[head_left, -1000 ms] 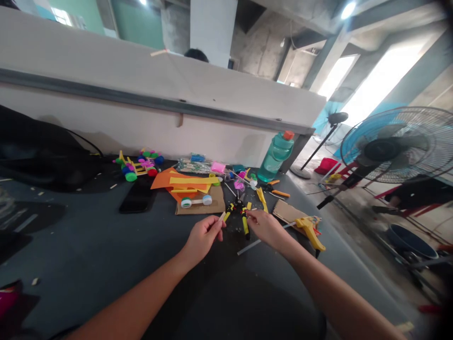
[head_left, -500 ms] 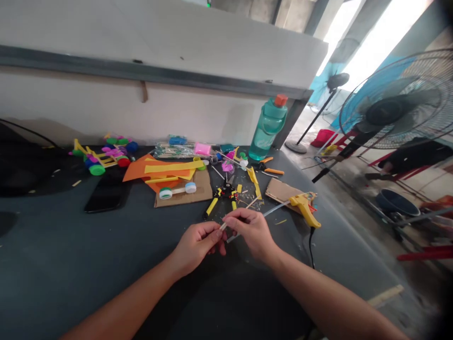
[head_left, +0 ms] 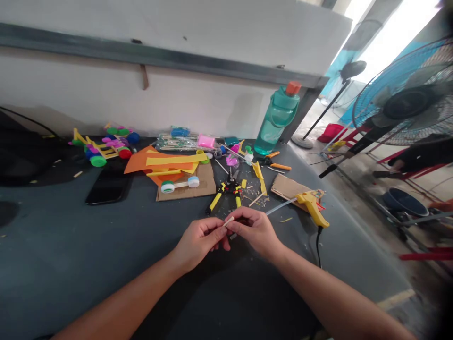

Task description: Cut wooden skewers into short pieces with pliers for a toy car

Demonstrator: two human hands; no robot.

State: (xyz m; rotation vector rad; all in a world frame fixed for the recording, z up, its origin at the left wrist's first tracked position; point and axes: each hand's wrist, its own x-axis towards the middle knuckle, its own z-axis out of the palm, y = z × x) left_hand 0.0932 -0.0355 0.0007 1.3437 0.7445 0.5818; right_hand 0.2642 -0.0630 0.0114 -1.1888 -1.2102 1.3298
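In the middle of the view, my left hand (head_left: pixel 201 240) and my right hand (head_left: pixel 255 232) meet above the dark table. Both pinch a short, pale wooden stick (head_left: pixel 229 220) between thumbs and fingertips. Just beyond them lie yellow-and-black handled pliers (head_left: pixel 215 200) with their handles spread. A yellow hot glue gun (head_left: pixel 311 210) rests to the right, its long clear glue stick (head_left: pixel 283 205) pointing toward my right hand. Left of the pliers, two bottle caps joined by a pale bar (head_left: pixel 181 184) sit on a cardboard piece (head_left: pixel 203 189).
Orange and yellow sheets (head_left: pixel 141 160), a black phone (head_left: pixel 108 186) and a small bottle-cap car (head_left: pixel 102 152) lie at left. Behind are packed sticks (head_left: pixel 177 142), a teal bottle (head_left: pixel 276 123) and orange-handled pliers (head_left: pixel 281 166). A large fan (head_left: pixel 406 101) stands at right beyond the table edge.
The view has shifted slightly. The stick in my fingers now shows its end pointing up and to the right, and my fingertips have moved a little around it.
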